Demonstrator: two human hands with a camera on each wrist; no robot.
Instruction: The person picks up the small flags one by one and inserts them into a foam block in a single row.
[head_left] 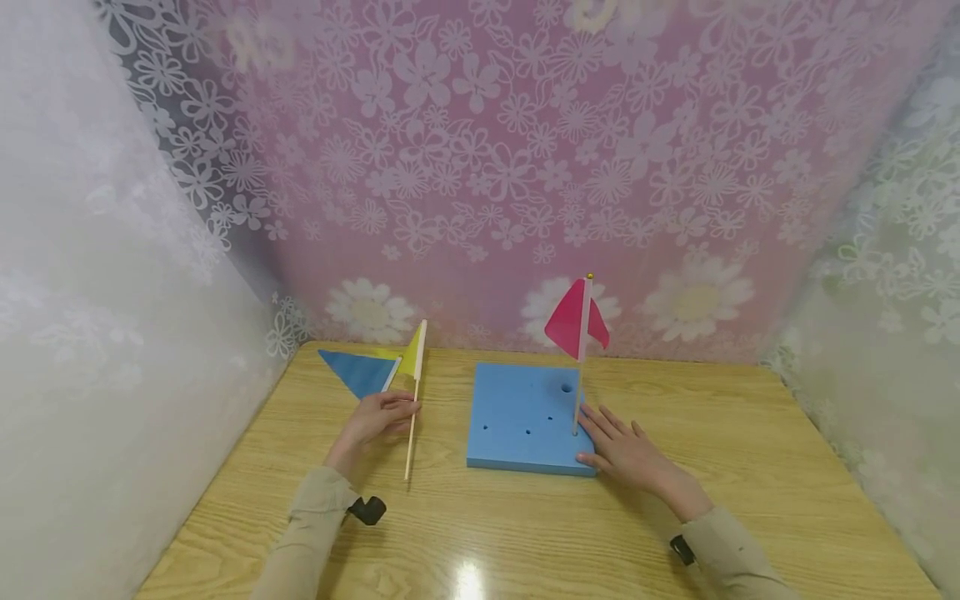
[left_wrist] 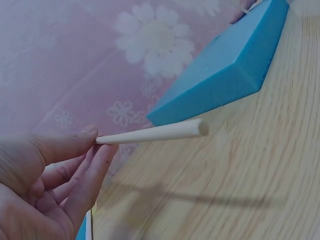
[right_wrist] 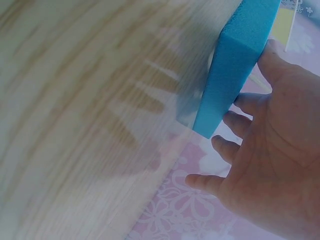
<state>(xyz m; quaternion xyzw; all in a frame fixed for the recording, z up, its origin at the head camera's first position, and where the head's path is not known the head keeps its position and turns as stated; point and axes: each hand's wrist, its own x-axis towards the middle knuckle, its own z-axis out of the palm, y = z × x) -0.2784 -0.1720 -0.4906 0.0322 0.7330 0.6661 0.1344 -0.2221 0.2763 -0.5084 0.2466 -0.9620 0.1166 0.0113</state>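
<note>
My left hand [head_left: 378, 416] pinches the thin wooden stick of a yellow flag [head_left: 412, 358] between thumb and fingers, holding it just above the table. In the left wrist view the stick's lower end [left_wrist: 165, 132] points toward the blue foam block [head_left: 506, 408]. Several small holes and one larger hole mark the block's top. A pink flag [head_left: 567, 323] stands upright in a hole near its right edge. Against that right edge, my right hand [head_left: 632, 455] rests with its fingers spread; the right wrist view shows the fingertips at the block's side [right_wrist: 227, 82].
A blue flag [head_left: 360, 372] lies on the wooden table [head_left: 442, 533] just beyond my left hand. Flower-patterned cloth [head_left: 510, 175] hangs behind the table, and pale cloth walls rise on both sides.
</note>
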